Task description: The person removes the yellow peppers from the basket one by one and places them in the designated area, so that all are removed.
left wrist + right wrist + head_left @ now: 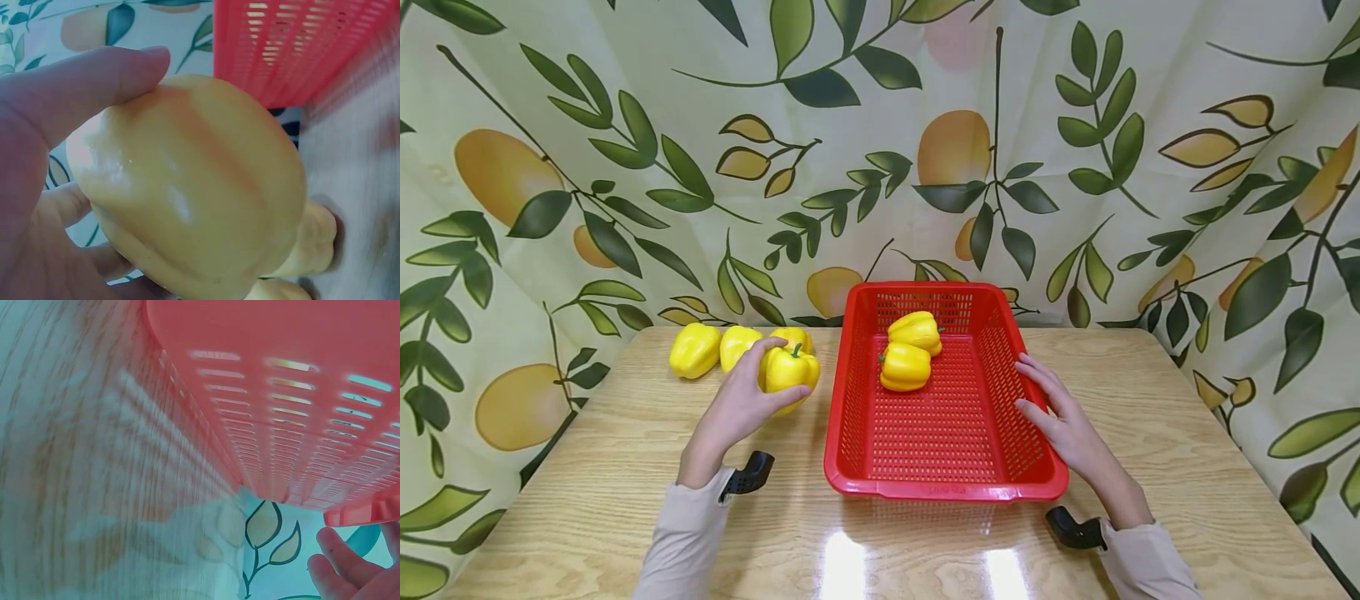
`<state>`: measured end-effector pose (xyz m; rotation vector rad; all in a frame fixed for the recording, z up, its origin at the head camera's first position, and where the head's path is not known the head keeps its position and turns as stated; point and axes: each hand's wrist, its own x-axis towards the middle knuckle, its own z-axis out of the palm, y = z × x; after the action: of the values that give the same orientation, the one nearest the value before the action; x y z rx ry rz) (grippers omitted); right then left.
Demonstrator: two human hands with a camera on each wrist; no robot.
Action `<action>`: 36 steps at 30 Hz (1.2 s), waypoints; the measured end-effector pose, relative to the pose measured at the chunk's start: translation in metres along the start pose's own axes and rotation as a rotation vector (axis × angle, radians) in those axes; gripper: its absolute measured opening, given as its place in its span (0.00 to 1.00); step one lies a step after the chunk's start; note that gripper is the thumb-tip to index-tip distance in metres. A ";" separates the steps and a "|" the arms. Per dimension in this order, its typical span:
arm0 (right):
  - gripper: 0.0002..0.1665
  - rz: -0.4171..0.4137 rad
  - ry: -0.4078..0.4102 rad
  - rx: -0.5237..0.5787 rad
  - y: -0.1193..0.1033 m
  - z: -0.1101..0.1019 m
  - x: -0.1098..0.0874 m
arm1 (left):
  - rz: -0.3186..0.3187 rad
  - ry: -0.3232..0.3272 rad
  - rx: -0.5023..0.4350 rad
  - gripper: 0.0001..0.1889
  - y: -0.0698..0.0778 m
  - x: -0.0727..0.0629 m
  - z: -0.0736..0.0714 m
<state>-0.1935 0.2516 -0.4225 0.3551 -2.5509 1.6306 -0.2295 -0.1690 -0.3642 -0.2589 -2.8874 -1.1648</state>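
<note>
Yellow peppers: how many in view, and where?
6: held pepper in the left hand; rear pepper and front pepper in the red basket; leftmost pepper, middle pepper and rightmost pepper on the table, left of the basket. The hand may hide more.

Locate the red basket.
In the head view, the red basket stands slightly right of centre on the wooden table, right of the yellow peppers outside it.

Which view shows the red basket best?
The head view: it shows the red basket nearly whole from above, with two yellow peppers inside. The left wrist view catches only part of its slotted side, beyond the held pepper; the right wrist view has a slotted side close up, cropped by the frame.
</note>
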 end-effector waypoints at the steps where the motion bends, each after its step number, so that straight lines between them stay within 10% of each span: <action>1: 0.31 -0.002 0.001 -0.002 0.000 0.000 0.000 | -0.003 -0.006 0.007 0.40 -0.001 0.000 0.000; 36: 0.30 -0.020 0.004 -0.021 -0.001 0.001 0.000 | -0.121 -0.238 0.033 0.42 -0.041 0.008 0.001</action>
<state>-0.1931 0.2508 -0.4223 0.3736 -2.5507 1.5955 -0.2440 -0.1958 -0.3922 -0.2408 -3.1658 -1.1767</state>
